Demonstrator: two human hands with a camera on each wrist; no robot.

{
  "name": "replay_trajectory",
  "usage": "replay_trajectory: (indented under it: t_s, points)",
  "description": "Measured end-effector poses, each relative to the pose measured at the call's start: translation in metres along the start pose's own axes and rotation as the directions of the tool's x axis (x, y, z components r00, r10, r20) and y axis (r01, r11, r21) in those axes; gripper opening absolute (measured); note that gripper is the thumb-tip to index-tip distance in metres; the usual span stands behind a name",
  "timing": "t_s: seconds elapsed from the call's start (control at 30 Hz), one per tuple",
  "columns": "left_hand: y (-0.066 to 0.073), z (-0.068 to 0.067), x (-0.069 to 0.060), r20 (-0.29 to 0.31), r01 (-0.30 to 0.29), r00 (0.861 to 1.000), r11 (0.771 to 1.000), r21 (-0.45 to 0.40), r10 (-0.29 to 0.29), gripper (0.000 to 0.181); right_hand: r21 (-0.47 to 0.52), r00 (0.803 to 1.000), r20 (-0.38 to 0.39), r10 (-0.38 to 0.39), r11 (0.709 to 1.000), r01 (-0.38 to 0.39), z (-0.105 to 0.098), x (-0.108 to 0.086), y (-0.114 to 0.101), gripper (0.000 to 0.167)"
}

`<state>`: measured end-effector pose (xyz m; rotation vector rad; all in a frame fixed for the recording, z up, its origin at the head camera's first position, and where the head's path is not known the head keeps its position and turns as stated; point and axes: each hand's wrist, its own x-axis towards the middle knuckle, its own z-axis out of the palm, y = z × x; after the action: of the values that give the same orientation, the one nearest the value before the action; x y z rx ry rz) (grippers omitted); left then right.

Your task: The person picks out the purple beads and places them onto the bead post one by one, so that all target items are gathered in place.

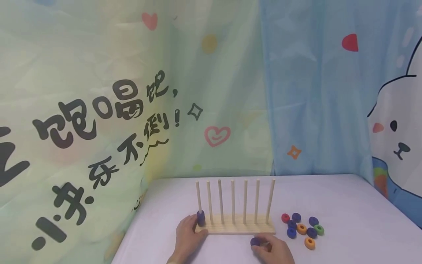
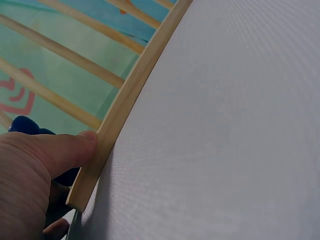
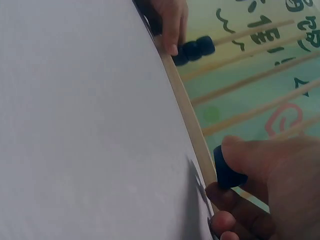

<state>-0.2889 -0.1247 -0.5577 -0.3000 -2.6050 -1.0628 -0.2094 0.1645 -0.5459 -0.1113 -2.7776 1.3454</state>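
A wooden rack point(image 1: 239, 228) with several upright pegs stands on the table. Blue beads point(image 1: 200, 218) are stacked low on its leftmost peg, as the right wrist view also shows. My left hand point(image 1: 188, 235) grips the left end of the base, the thumb point(image 2: 82, 147) on its front edge; the other fingers are mostly hidden. Just in front of the rack's right part, my right hand point(image 1: 274, 250) pinches one dark blue bead point(image 3: 227, 167) between thumb and forefinger. That bead point(image 1: 255, 242) is off the pegs.
Loose beads lie right of the rack: a red one point(image 1: 285, 218), a green one point(image 1: 318, 230), orange ones point(image 1: 310, 243) and several blue ones point(image 1: 291, 233). A white cloth point(image 1: 349, 205) covers the table. Printed curtains point(image 1: 211, 88) hang behind.
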Motion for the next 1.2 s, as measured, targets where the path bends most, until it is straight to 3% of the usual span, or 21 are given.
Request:
replay_trajectory:
  t_s: [0.23, 0.47, 0.67, 0.97, 1.2]
  points:
    - [-0.002, 0.003, 0.003, 0.005, -0.007, 1.000, 1.000, 0.014, 0.007, 0.051, -0.015, 0.999, -0.030, -0.018, 1.000, 0.017, 0.003, -0.001, -0.007, 0.039]
    - [0.000, 0.003, 0.004, -0.019, -0.025, 1.000, 1.000, 0.003, 0.025, 0.051, 0.128, 0.998, 0.029, -0.051, 0.991, 0.047, 0.004, -0.002, -0.014, 0.043]
    - [-0.001, 0.006, 0.004, -0.013, -0.020, 1.000, 1.000, 0.006, 0.021, 0.050, 0.151, 0.992, 0.042, -0.119, 0.982, 0.111, 0.010, -0.007, -0.022, 0.039]
    - [-0.001, -0.003, 0.002, -0.013, -0.001, 1.000, 1.000, 0.019, 0.001, 0.050, 0.176, 0.959, 0.040, -0.282, 0.946, 0.271, 0.023, 0.001, -0.049, 0.034]
    - [-0.004, 0.002, 0.001, 0.013, 0.037, 0.999, 0.999, 0.013, -0.037, 0.053, 0.151, 0.953, 0.027, -0.303, 0.943, 0.295, 0.023, 0.007, -0.062, 0.033]
